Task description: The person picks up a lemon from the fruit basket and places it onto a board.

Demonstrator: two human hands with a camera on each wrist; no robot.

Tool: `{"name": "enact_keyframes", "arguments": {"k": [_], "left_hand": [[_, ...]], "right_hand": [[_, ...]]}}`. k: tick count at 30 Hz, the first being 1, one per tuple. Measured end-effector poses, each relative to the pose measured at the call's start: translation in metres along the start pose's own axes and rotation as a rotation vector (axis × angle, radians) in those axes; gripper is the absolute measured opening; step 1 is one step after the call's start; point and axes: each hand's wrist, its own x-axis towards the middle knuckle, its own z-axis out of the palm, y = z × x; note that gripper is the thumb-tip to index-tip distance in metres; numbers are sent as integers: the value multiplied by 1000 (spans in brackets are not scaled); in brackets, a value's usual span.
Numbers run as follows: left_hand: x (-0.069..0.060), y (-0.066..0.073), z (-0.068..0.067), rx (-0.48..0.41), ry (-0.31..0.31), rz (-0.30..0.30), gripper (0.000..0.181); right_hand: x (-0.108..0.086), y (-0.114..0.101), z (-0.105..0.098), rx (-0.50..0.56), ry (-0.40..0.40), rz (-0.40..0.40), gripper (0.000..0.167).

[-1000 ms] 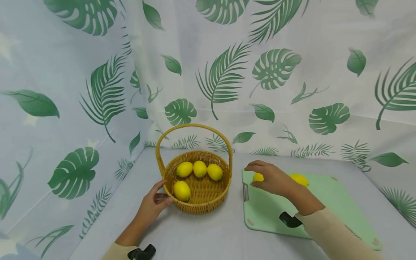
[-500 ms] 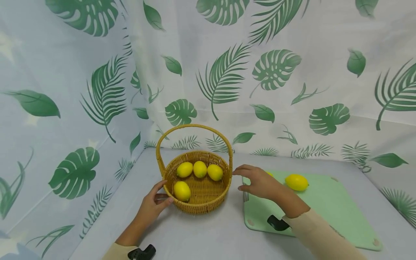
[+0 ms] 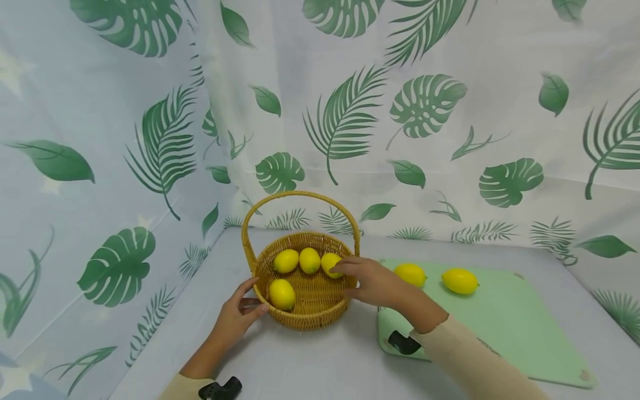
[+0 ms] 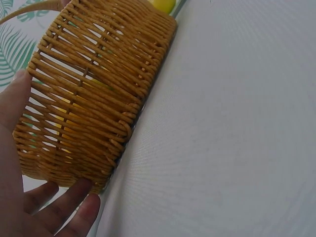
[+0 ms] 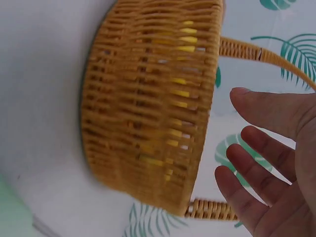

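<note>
A wicker basket [image 3: 310, 321] with a tall arched handle stands left of centre in the head view, with several lemons [image 3: 282, 295] inside it. My left hand [image 3: 235, 312] holds the basket's left side, thumb at the rim; the left wrist view shows other fingers against the woven wall. Over the basket's right rim reaches my right hand [image 3: 372, 283], its fingertips near the rightmost lemon inside [image 3: 331, 265]. In the right wrist view its fingers are spread and loosely bent, holding nothing. Two more lemons [image 3: 459, 281] lie at the back of a green cutting board [image 3: 500, 328].
The board lies on the white cloth-covered table [image 3: 320, 366], to the right of the basket. Leaf-print curtains [image 3: 345, 111] rise behind and at the left. The basket's handle [image 3: 300, 194] arches above its opening, close to the right hand.
My right hand has moved left, from over the cutting board to the basket's right rim, uncovering both lemons on the board. The left hand and the basket stay put.
</note>
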Motion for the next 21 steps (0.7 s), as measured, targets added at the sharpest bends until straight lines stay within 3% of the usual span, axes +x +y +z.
{"name": "enact_keyframes", "arguments": {"k": [5,9,14,21], "left_hand": [[7,-23,3,1,22,3,72],[8,-33,2,-1,28,31,70],[7,-35,2,-9,33,53,69],[8,-32,3,-10,31,41,68]], "right_hand": [[13,-4,7,39,-19,-28,44],[23,-9,12,43,-54,-35,45],[36,-15,17,-7,-85,-16,46],[48,-20,25,14,-85,-31,46]]}}
